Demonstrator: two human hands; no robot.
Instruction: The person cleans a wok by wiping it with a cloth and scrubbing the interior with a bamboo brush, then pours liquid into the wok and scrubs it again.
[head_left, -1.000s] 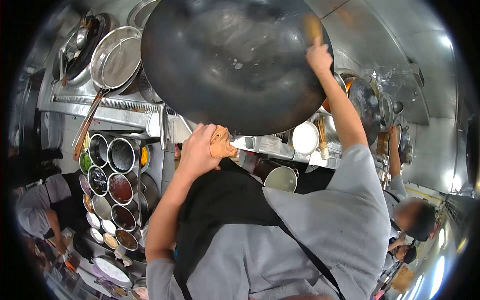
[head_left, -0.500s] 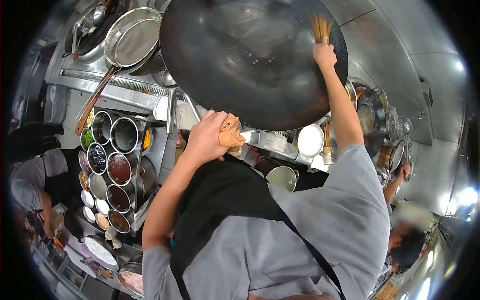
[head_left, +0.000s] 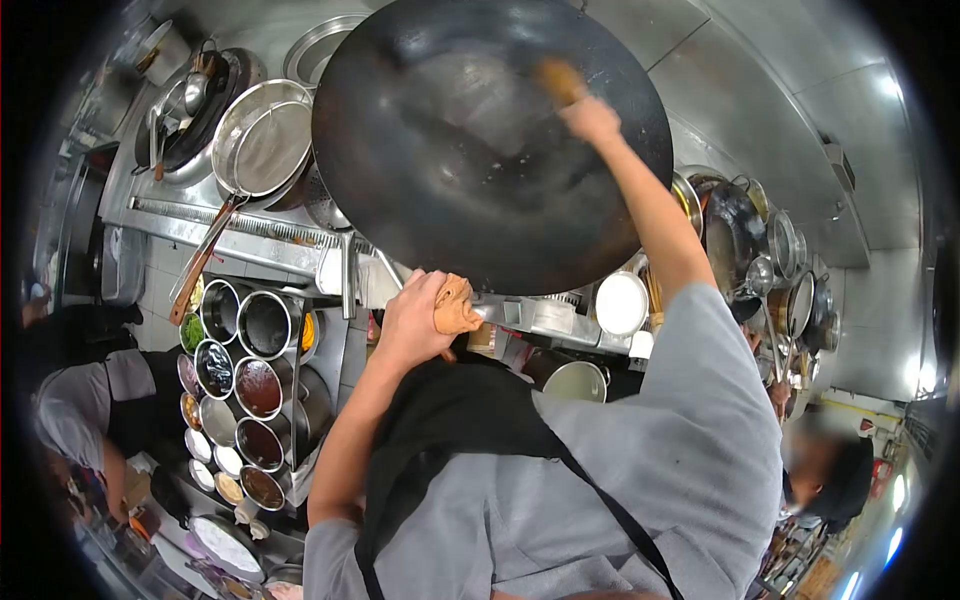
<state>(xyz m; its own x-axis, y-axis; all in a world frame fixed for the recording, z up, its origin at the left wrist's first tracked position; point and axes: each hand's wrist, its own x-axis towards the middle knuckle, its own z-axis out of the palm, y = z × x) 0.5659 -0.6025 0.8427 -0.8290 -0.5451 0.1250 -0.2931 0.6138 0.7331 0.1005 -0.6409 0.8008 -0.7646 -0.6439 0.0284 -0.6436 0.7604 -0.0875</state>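
A large dark wok [head_left: 430, 190], with a few wet specks inside, fills the upper middle of the head view. My right hand [head_left: 593, 120] is closed round a bamboo wok brush [head_left: 560, 82], its bristles blurred by motion over the upper right of the wok's inside. At the wok's near edge, my left hand [head_left: 412, 322] is wrapped round a folded orange-brown cloth [head_left: 457, 305]. Whether a wok handle lies inside the cloth is hidden.
Left of the wok lie wire-mesh strainers [head_left: 262, 140]. Below them stands a rack of sauce pots [head_left: 258, 388]. A white bowl [head_left: 621, 304] sits near the wok's right edge. Pans and ladles [head_left: 760, 272] line the right, and co-workers [head_left: 75, 410] are at both sides.
My right hand has swept the brush from the wok's right rim leftward and slightly down over its inside. The left hand still grips the cloth. The whole view has shifted a little.
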